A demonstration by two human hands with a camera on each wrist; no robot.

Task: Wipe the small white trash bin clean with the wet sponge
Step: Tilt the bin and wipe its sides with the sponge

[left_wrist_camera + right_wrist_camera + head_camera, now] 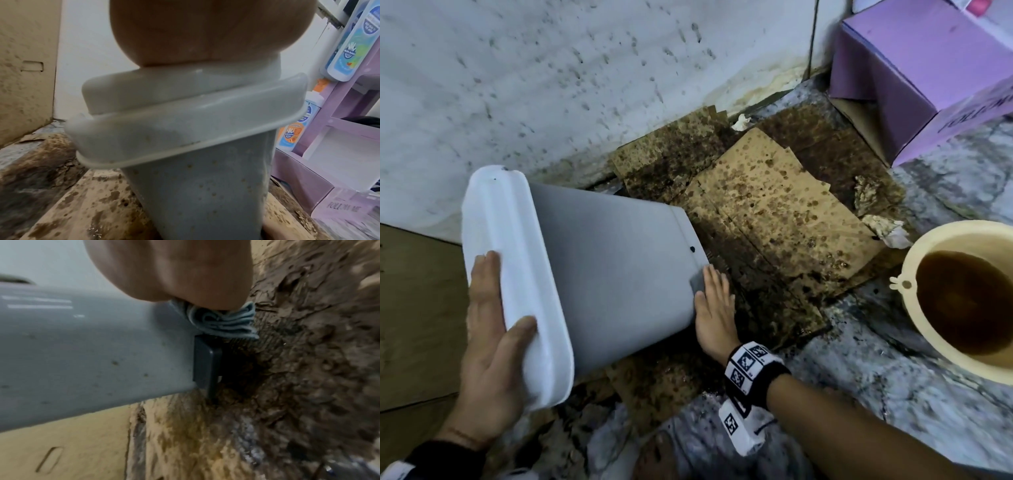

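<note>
Trash bin [616,274], one in number, is held tipped on its side above stained cardboard [767,205], lid end toward nine o'clock and base toward three o'clock. The left hand [489,346] is laid nearly flat against the white lid [517,274], fingers straight and thumb hooked over the lid's edge. The right hand [714,308] is pressed with straight fingers against the base, a folded blue-grey wiping cloth [222,321] being trapped between palm and bin. One cream basin [914,329] of brown water is seen at three o'clock, and one purple box [914,68] at one o'clock.
</note>
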